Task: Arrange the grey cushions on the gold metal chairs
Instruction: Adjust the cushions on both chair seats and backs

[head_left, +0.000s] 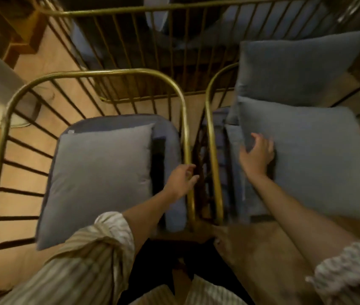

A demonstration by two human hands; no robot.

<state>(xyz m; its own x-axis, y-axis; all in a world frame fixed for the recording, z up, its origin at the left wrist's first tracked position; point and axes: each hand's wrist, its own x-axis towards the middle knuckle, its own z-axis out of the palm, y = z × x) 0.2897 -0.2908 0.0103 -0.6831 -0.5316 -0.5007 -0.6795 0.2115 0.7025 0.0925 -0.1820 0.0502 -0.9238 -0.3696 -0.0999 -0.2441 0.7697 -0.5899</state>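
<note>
Two gold metal chairs stand side by side, seen from above. On the left chair (pixel 91 73) a grey cushion (pixel 99 179) lies flat on the padded seat, shifted toward the outer side so that a strip of seat pad shows beside the inner rail. The left hand (pixel 182 179) hovers at that inner rail, fingers loosely spread and holding nothing.

On the right chair (pixel 213 137) one cushion (pixel 295 69) leans up at the back and a second cushion (pixel 319 159) lies in front of it. The right hand (pixel 257 154) rests on the near-left corner of this front cushion, fingers curled against the fabric; whether it actually pinches the cloth cannot be told.

The step in hand appears to be squaring the front cushion. A firm grip on the corner rather than a flat push would probably help, drawing it until its edges run parallel with the seat rails, then patting it flat.
</note>
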